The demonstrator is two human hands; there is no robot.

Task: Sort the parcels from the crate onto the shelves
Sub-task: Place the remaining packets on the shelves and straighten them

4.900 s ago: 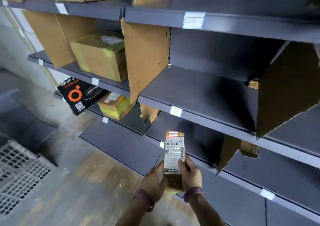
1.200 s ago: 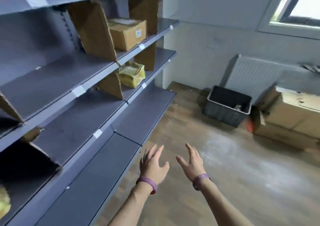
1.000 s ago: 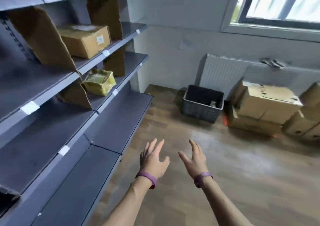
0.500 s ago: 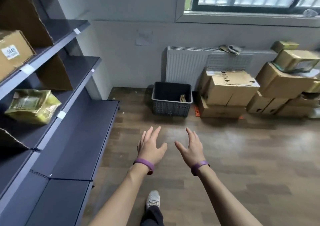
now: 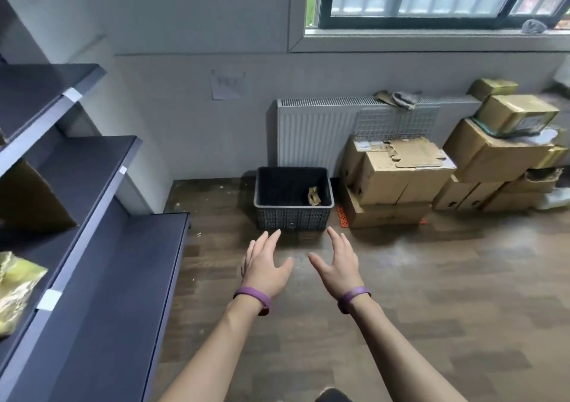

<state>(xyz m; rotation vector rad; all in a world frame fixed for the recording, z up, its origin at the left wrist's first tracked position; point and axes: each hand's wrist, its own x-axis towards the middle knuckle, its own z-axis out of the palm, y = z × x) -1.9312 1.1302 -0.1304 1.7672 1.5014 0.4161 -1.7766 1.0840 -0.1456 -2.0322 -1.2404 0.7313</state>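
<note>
Head view shows parcel (image 5: 313, 195) in crate (image 5: 292, 218) beyond left hand (image 5: 266, 270), right hand (image 5: 340, 267).

Crate (image 5: 293, 216): dark plastic, upright, ahead of left hand (image 5: 265, 272) and right hand (image 5: 339, 269).
Parcel (image 5: 314, 195): small, brown, inside crate's right side.
Shelves (image 5: 123, 278): dark grey, left of left hand.

One crate (image 5: 293, 216), one small parcel (image 5: 314, 195) inside it. Three shelves (image 5: 123, 278) on the left, one yellow parcel (image 5: 15, 293) on them. Two hands: left hand (image 5: 265, 265), right hand (image 5: 339, 265), each with one purple wristband (image 5: 253, 296).
</note>
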